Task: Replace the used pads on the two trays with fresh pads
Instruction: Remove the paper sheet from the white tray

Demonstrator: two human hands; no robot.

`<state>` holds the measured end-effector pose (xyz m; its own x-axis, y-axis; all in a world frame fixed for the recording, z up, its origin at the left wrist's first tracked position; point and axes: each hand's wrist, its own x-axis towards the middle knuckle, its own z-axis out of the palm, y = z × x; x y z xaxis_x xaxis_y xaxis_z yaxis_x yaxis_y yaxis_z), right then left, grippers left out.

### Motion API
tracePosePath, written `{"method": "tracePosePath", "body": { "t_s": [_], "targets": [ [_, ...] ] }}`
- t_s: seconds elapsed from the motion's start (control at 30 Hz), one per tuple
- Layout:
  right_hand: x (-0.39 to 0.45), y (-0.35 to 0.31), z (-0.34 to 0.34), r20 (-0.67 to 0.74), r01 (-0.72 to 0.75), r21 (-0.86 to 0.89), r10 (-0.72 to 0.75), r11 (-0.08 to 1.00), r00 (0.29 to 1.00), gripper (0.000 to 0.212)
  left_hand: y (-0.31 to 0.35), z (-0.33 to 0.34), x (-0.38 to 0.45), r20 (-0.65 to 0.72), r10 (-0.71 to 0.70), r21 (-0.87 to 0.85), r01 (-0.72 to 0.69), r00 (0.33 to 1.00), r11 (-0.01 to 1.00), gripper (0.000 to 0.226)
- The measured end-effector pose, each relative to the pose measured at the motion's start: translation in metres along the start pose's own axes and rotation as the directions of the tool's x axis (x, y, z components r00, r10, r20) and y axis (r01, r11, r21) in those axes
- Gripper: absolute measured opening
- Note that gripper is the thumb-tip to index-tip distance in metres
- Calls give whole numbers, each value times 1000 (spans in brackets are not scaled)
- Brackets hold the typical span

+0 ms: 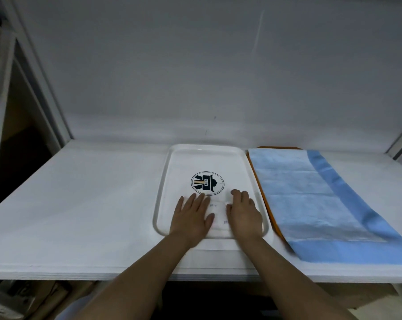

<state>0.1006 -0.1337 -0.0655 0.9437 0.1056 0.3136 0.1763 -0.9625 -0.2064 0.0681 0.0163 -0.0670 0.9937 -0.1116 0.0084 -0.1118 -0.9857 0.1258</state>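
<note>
A white tray (170,172) with a round dark logo (207,183) lies in the middle of the white table. My left hand (192,217) rests flat on its near floor, fingers spread, holding nothing. My right hand (244,212) is beside it on the tray, fingers curled; something pale shows between thumb and forefinger, but I cannot tell if it is gripped. To the right lies an orange tray (268,204), only its edge showing, covered by a blue pad (311,195) with darker blue borders. The pad hangs over the tray's near and right sides.
The white table (80,204) stretches wide to the left of the trays. A white wall (195,77) stands close behind. An open dark shelf frame (22,112) stands at the left. Boxes and clutter (22,299) lie under the table's front edge.
</note>
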Motion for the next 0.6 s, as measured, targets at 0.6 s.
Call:
{"method": "tracePosePath", "body": {
  "t_s": [0.6],
  "targets": [
    [-12, 2, 2, 515, 48, 82, -83, 995, 853, 67, -16, 4, -4, 92, -14, -112, 24, 996, 993, 58]
  ]
}}
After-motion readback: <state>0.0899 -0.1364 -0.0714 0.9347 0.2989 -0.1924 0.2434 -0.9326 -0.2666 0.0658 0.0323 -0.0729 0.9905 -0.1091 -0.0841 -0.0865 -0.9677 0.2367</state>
